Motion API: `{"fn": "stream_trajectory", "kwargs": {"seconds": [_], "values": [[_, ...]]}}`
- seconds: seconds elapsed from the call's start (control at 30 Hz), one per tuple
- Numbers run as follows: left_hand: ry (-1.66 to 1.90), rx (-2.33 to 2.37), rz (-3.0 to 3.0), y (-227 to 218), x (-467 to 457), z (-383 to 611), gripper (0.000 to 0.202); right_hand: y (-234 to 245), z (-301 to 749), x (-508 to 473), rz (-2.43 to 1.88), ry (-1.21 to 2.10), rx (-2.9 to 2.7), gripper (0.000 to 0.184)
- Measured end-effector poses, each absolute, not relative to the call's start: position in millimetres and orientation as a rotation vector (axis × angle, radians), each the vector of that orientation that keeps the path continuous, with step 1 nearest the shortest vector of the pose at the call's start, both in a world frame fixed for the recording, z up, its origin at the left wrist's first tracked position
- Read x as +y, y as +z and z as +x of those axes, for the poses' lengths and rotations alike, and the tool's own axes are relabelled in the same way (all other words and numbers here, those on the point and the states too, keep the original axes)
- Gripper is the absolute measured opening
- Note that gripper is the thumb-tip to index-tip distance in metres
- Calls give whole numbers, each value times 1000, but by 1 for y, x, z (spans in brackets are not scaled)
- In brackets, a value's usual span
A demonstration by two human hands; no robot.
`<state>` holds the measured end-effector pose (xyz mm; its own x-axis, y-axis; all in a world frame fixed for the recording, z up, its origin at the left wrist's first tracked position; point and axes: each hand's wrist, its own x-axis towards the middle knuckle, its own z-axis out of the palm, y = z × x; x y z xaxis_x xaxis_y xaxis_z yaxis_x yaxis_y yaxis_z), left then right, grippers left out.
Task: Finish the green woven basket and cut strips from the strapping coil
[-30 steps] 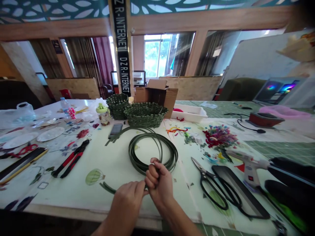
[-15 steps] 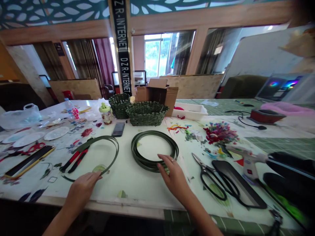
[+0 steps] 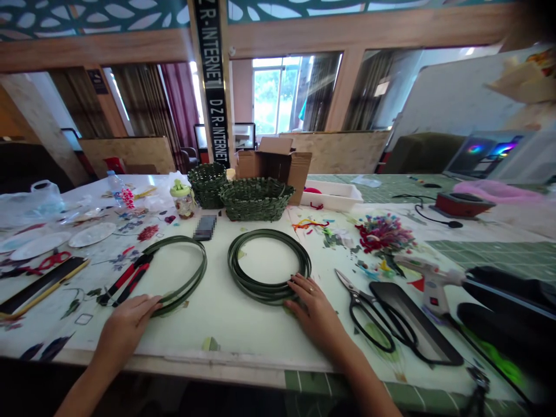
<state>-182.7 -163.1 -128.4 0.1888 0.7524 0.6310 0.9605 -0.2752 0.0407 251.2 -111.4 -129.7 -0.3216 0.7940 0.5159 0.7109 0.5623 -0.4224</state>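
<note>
Two coils of dark green flat strip lie on the white table (image 3: pixel 226 324). My left hand (image 3: pixel 128 318) rests on the near edge of the thinner left coil (image 3: pixel 191 272), its fingers curled over the strip. My right hand (image 3: pixel 315 307) lies flat with spread fingers on the near right edge of the thicker coil (image 3: pixel 260 286). A ring shows on one finger of that right hand.
Red-handled pliers (image 3: pixel 124 284) lie left of the thin coil. Black scissors (image 3: pixel 369 315), a black tray (image 3: pixel 417 330) and a glue gun (image 3: pixel 430 281) lie to the right. Two green woven baskets (image 3: pixel 256 200), a cardboard box (image 3: pixel 278 165) and a small jar (image 3: pixel 183 200) stand behind.
A second ago both hands gripped one strip end at the coil. A length has come off to the left as a separate loop; my right hand now lies flat on the big coil.
</note>
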Motion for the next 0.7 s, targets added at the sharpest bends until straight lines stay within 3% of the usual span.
{"fn": "stream_trajectory", "kwargs": {"seconds": [0.23,0.37,0.5,0.63,0.7], "values": [[-750,-1446,-2050,-94,-163,-181,24,-129,250,-114,-1186,158,-1911,33],[-960,-1341,-2063,-73,-164,-159,17,-122,248,-121,-1138,270,-1818,28],[-1156,-1145,-2238,-57,-178,-103,30,-97,230,-140,-1063,670,-1623,29],[-1263,-907,-2565,-54,-192,-25,28,-57,213,-162,-621,1265,-1195,47],[-1284,-833,-2668,-56,-193,7,26,-38,219,-173,-458,1392,-950,35]]}}
